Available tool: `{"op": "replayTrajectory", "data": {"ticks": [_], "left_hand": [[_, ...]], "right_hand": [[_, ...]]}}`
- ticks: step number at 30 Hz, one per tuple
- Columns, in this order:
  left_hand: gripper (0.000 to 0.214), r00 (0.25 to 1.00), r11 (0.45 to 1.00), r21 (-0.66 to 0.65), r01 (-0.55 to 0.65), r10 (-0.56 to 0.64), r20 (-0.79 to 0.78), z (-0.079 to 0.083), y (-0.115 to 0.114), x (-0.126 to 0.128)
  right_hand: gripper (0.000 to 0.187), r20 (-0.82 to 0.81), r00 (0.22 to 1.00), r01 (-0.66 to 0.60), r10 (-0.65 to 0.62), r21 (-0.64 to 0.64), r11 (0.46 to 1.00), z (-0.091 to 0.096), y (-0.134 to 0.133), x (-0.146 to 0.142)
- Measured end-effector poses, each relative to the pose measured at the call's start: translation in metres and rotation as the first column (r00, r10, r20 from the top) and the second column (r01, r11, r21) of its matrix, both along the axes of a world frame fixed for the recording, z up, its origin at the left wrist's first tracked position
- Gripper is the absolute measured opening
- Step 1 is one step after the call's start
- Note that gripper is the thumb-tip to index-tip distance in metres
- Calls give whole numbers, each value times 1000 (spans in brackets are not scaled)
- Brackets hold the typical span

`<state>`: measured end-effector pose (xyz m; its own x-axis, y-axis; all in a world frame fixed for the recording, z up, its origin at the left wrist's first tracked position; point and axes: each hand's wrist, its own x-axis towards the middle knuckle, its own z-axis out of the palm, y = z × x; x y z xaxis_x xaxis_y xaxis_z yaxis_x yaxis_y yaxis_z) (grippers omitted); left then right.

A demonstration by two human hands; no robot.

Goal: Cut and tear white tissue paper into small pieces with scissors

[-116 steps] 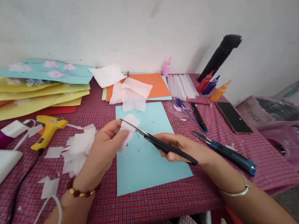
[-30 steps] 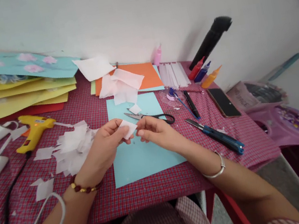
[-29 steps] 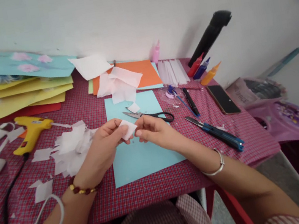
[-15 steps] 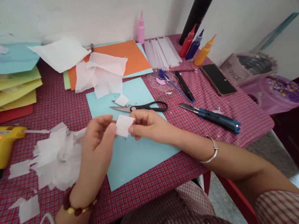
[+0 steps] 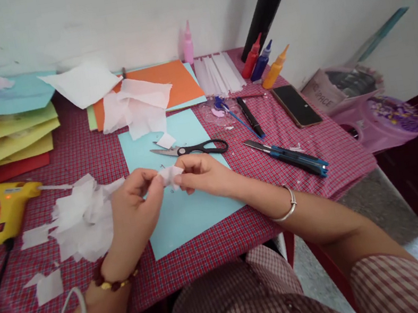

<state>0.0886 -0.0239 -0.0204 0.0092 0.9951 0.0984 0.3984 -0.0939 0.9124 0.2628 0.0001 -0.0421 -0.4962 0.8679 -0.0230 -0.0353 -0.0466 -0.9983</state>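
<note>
Between my hands is a small piece of white tissue paper (image 5: 169, 176), creased and bunched at its middle. My left hand (image 5: 138, 201) pinches its left side, and my right hand (image 5: 202, 175) pinches the right. Both hover over a light blue sheet (image 5: 188, 222). Just beyond my fingers, black-handled scissors (image 5: 191, 149) lie on that sheet, with a small white paper square (image 5: 166, 141) by the blades. Left of my left hand spreads a pile of white tissue pieces (image 5: 83, 222).
A yellow glue gun (image 5: 9, 205) with its light lit lies at the left. On the right are a utility knife (image 5: 294, 160), a black marker (image 5: 250, 117), a phone (image 5: 297, 105) and paint bottles (image 5: 276, 68). Coloured paper (image 5: 163, 81) and glue sticks (image 5: 221, 73) lie behind.
The white tissue piece was flat and square; now it is pinched and crumpled between my fingers. The whole view has shifted slightly.
</note>
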Motion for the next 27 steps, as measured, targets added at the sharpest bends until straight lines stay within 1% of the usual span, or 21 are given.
{"op": "replayTrajectory", "data": {"ticks": [1, 2, 3, 4, 5, 6, 7, 8, 9, 10, 11, 13, 15, 17, 19, 21, 23, 25, 27], "left_hand": [[13, 995, 998, -24, -53, 54, 83, 0, 3, -3], [14, 972, 993, -61, -100, 111, 206, 0, 7, -5], [15, 924, 986, -117, -122, 156, 350, 0, 11, -8], [15, 852, 977, -186, -105, 185, 489, 0, 14, -10], [16, 775, 965, -257, -47, 198, 601, -1, 18, -12], [16, 712, 947, -319, 39, 198, 674, -2, 20, -13], [16, 680, 920, -368, 133, 185, 710, -3, 21, -13], [15, 674, 888, -403, 222, 159, 721, -4, 21, -12], [13, 673, 861, -420, 286, 132, 728, -6, 20, -10], [12, 669, 849, -418, 324, 106, 736, -8, 19, -8], [11, 664, 851, -400, 340, 85, 743, -10, 17, -5], [12, 648, 881, -351, 317, 69, 758, -13, 14, -1], [14, 644, 906, -329, 266, 87, 760, -16, 14, 0], [15, 652, 911, -340, 232, 114, 750, -17, 15, -1], [17, 669, 907, -362, 216, 133, 731, -18, 17, -4], [18, 697, 895, -381, 231, 120, 707, -18, 16, -4], [19, 736, 878, -385, 285, 57, 675, -18, 13, -2], [21, 772, 855, -373, 361, -50, 633, -18, 8, 2], [21, 793, 825, -368, 429, -150, 590, -18, 3, 6]], "right_hand": [[15, 11, 1000, 2, -1, -5, 1000, -1, 0, 0], [15, 21, 1000, 9, -9, -7, 1000, -2, 1, 1], [16, 31, 999, 19, -19, -6, 1000, -3, 2, 1], [16, 44, 999, 27, -27, 1, 1000, -4, 2, 1], [17, 62, 997, 33, -34, 18, 999, -6, 3, 1], [17, 90, 995, 37, -41, 47, 998, -8, 3, 1], [17, 123, 991, 39, -50, 89, 995, -10, 2, 1], [18, 157, 986, 40, -62, 141, 989, -11, 2, 0], [18, 191, 979, 39, -78, 198, 979, -13, 0, 0], [19, 219, 971, 38, -96, 252, 967, -14, -1, 0], [20, 242, 964, 34, -110, 296, 955, -15, -3, 0], [19, 267, 959, 5, -98, 327, 945, -15, -4, 1], [16, 290, 956, -42, -48, 295, 954, -14, -1, 5], [14, 311, 950, -56, -26, 252, 966, -13, 8, 9], [16, 347, 934, -3, -90, 260, 966, -13, 24, 13], [20, 397, 894, 73, -209, 331, 941, -15, 43, 14], [26, 466, 830, 96, -308, 424, 901, -17, 63, 12], [33, 548, 758, 36, -355, 507, 861, -17, 80, 8], [43, 645, 679, -103, -350, 556, 825, -15, 93, 2]]}}
